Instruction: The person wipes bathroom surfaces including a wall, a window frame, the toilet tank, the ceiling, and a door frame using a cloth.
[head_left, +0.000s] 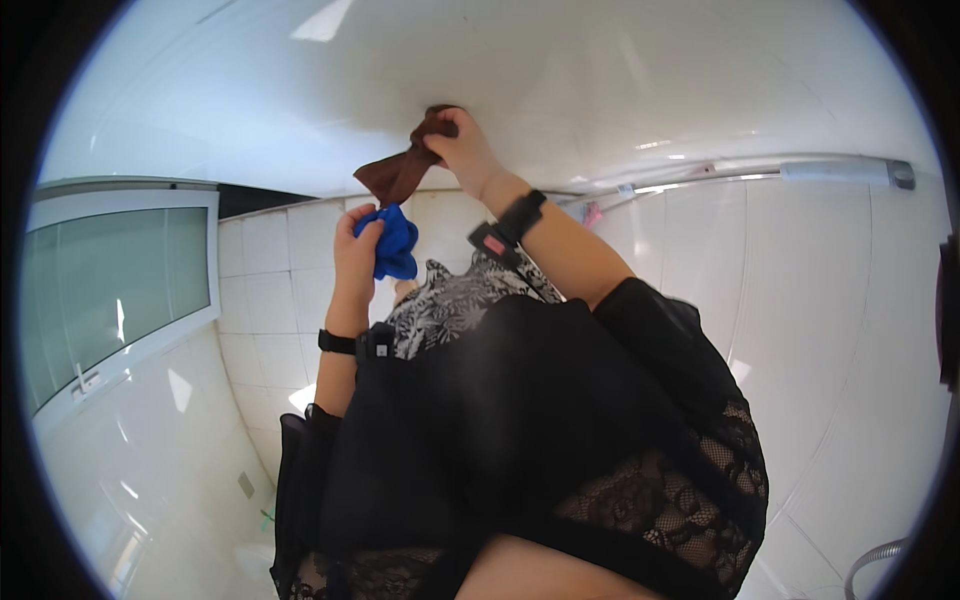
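A brown cloth (397, 171) is pinched in my right hand (466, 150), its upper part against or very near the white tiled wall. The cloth hangs down to the left, its lower end close to the top of a blue cloth (397, 244). My left hand (356, 247) grips that bunched blue cloth between thumb and fingers, lower than my right hand. Whether the two cloths touch or are joined, I cannot tell. Black straps with small devices sit around both wrists.
At the left is a white-framed frosted glass window or door (120, 289) with a handle. A metal bar with a grey end (840, 172) runs along the right wall. A flexible metal hose (870, 559) shows at lower right. Light floor tiles (262, 304) lie below my hands.
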